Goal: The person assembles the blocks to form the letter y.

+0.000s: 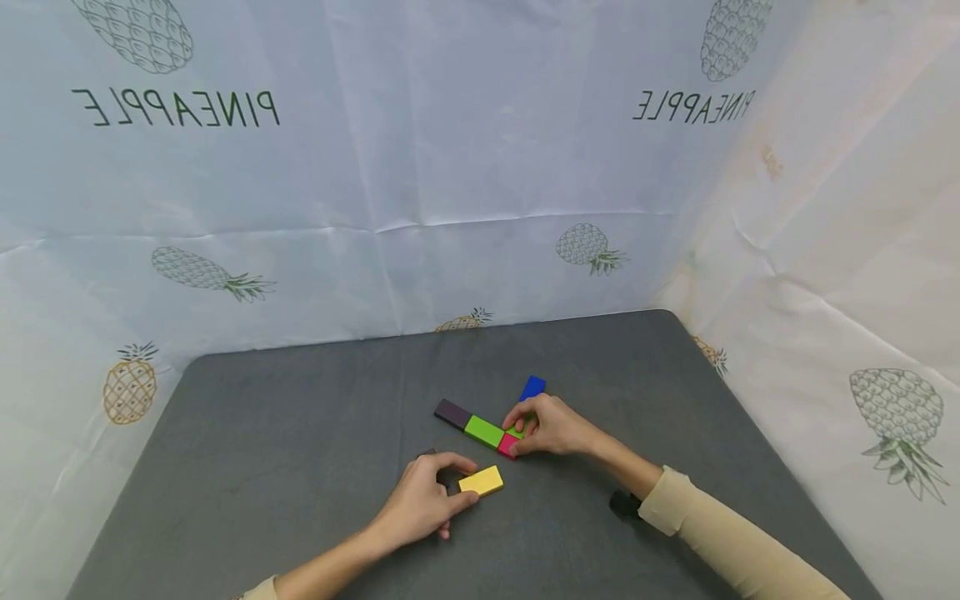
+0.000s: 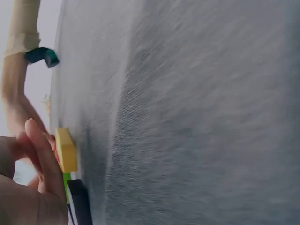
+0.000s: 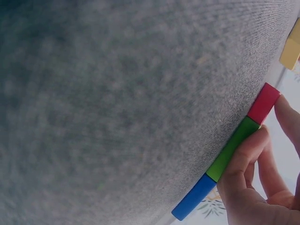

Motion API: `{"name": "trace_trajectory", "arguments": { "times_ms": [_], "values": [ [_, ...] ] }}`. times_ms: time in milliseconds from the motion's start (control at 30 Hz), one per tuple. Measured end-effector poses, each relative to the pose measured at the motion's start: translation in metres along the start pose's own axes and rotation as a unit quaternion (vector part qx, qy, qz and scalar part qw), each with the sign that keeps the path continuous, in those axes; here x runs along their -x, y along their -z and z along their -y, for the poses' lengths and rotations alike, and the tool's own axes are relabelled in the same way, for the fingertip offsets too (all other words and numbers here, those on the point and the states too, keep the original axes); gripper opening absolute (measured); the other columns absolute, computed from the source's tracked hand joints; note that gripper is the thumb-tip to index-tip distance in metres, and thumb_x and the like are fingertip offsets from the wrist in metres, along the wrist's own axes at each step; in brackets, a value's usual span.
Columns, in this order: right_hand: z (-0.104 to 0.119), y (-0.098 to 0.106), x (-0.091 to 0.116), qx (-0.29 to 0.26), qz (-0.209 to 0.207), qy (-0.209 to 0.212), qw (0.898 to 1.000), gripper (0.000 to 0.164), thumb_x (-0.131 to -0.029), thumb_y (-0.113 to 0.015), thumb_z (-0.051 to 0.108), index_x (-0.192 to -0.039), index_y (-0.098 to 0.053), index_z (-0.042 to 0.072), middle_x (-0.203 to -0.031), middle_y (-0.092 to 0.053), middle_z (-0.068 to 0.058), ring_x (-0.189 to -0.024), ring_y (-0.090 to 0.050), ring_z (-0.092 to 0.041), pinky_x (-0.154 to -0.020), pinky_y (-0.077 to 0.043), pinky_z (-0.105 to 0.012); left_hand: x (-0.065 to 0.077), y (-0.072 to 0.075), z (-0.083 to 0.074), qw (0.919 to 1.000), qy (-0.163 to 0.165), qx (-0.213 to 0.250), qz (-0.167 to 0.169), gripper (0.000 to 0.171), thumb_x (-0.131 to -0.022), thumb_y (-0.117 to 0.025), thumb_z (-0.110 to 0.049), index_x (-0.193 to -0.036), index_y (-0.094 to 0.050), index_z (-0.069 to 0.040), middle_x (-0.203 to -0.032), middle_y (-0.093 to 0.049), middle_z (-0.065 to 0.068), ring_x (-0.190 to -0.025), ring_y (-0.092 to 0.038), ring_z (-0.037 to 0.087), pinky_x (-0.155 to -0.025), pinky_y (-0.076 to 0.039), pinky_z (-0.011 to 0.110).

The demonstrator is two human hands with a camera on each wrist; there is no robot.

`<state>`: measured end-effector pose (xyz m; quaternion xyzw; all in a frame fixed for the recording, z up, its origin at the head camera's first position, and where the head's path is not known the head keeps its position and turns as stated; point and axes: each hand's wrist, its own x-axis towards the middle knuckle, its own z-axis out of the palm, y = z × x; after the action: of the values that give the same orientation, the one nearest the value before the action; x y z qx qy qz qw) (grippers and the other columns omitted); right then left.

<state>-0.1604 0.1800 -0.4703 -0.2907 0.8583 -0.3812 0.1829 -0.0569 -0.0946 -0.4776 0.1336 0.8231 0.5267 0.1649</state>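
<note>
My left hand pinches the left end of a yellow block between thumb and fingers, low over the table. A black block shows partly behind that hand; in the left wrist view this black block lies beside the fingers. With its thumb at a red block, my right hand grips the corner of a block line, fingers bent against a green block. A blue block continues that row. From the red block, another green block and a dark block run leftward, forming an angle.
The grey table has a rounded far edge with a white pineapple-print cloth hanging behind and beside it. A small black object sits by the right sleeve cuff.
</note>
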Motion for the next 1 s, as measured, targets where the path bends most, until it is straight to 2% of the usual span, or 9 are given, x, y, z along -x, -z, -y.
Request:
{"name": "trace_trajectory", "arguments": {
  "times_ms": [133, 200, 267, 333, 467, 567, 600, 833, 1000],
  "values": [
    [0.0, 0.001, -0.001, 0.001, 0.002, -0.001, 1.0, 0.029, -0.088, -0.09, 0.014, -0.113, -0.08, 0.004, -0.096, -0.073, -0.009, -0.075, -0.065, -0.001, -0.07, -0.056, -0.019, 0.007, 0.0, 0.005, 0.9998, -0.005, -0.016, -0.009, 0.039, -0.092, -0.086, -0.011, -0.129, -0.074, -0.006, -0.109, -0.072, 0.015, -0.04, -0.059, 0.006, -0.042, -0.05, 0.029],
    [0.001, 0.001, 0.0, 0.0, 0.004, -0.003, 1.0, 0.029, -0.089, -0.09, 0.014, -0.113, -0.08, 0.004, -0.096, -0.073, -0.009, -0.075, -0.065, -0.001, -0.07, -0.056, -0.019, 0.008, -0.001, 0.008, 0.9995, -0.009, -0.028, -0.015, 0.04, -0.091, -0.087, -0.009, -0.129, -0.074, -0.006, -0.119, -0.069, 0.014, -0.04, -0.059, 0.006, -0.042, -0.05, 0.029],
    [0.001, 0.001, 0.0, -0.001, 0.004, -0.003, 1.0, 0.029, -0.089, -0.09, 0.014, -0.113, -0.08, 0.004, -0.097, -0.073, -0.009, -0.075, -0.065, -0.001, -0.07, -0.056, -0.019, 0.008, -0.002, 0.01, 0.9985, -0.013, -0.05, -0.019, 0.04, -0.09, -0.088, -0.01, -0.127, -0.074, -0.006, -0.117, -0.07, 0.013, -0.039, -0.057, 0.004, -0.043, -0.051, 0.028],
    [0.001, 0.001, -0.001, -0.003, 0.004, -0.004, 1.0, 0.029, -0.089, -0.09, 0.014, -0.113, -0.08, 0.004, -0.097, -0.073, -0.009, -0.075, -0.066, -0.002, -0.069, -0.056, -0.02, 0.007, -0.003, 0.011, 0.996, -0.024, -0.082, -0.026, 0.04, -0.088, -0.09, -0.012, -0.125, -0.075, -0.006, -0.116, -0.071, 0.011, -0.039, -0.055, 0.002, -0.05, -0.053, 0.024],
    [0.002, 0.0, -0.001, -0.001, 0.003, -0.006, 1.0, 0.029, -0.088, -0.09, 0.014, -0.113, -0.08, 0.004, -0.096, -0.073, -0.009, -0.074, -0.066, -0.002, -0.069, -0.055, -0.02, 0.005, -0.005, 0.01, 0.9834, -0.051, -0.168, -0.045, 0.038, -0.084, -0.095, -0.02, -0.116, -0.078, -0.009, -0.104, -0.073, 0.0, -0.063, -0.061, -0.004, -0.075, -0.059, 0.027],
    [0.003, 0.001, -0.001, 0.001, 0.003, -0.009, 1.0, 0.029, -0.088, -0.09, 0.014, -0.113, -0.08, 0.004, -0.095, -0.073, -0.008, -0.073, -0.065, -0.002, -0.068, -0.055, -0.02, 0.003, -0.006, 0.008, 0.9772, -0.059, -0.197, -0.053, 0.036, -0.082, -0.097, -0.025, -0.111, -0.078, -0.012, -0.099, -0.072, -0.006, -0.08, -0.061, -0.002, -0.085, -0.06, 0.033],
    [0.003, 0.001, 0.0, 0.001, 0.002, -0.01, 1.0, 0.029, -0.088, -0.09, 0.014, -0.113, -0.08, 0.005, -0.095, -0.073, -0.007, -0.073, -0.065, -0.002, -0.068, -0.055, -0.02, 0.003, -0.007, 0.008, 0.9773, -0.06, -0.196, -0.053, 0.036, -0.082, -0.097, -0.025, -0.111, -0.078, -0.012, -0.099, -0.072, -0.006, -0.079, -0.061, -0.002, -0.085, -0.06, 0.032],
    [0.004, 0.001, -0.001, 0.001, 0.002, -0.009, 1.0, 0.029, -0.088, -0.09, 0.014, -0.113, -0.08, 0.004, -0.095, -0.073, -0.007, -0.072, -0.064, -0.001, -0.067, -0.055, -0.02, 0.001, -0.011, 0.006, 0.9829, -0.058, -0.168, -0.047, 0.04, -0.083, -0.097, -0.022, -0.114, -0.077, -0.007, -0.102, -0.071, 0.0, -0.04, -0.05, -0.007, -0.082, -0.057, 0.022],
    [0.005, 0.001, -0.001, 0.002, 0.002, -0.007, 1.0, 0.029, -0.088, -0.09, 0.013, -0.113, -0.08, 0.003, -0.095, -0.073, -0.008, -0.072, -0.065, -0.001, -0.067, -0.055, -0.019, -0.001, -0.012, 0.004, 0.9834, -0.055, -0.167, -0.043, 0.04, -0.083, -0.096, -0.022, -0.114, -0.077, -0.007, -0.101, -0.071, 0.001, -0.038, -0.05, -0.006, -0.077, -0.056, 0.02]
  ]
}}
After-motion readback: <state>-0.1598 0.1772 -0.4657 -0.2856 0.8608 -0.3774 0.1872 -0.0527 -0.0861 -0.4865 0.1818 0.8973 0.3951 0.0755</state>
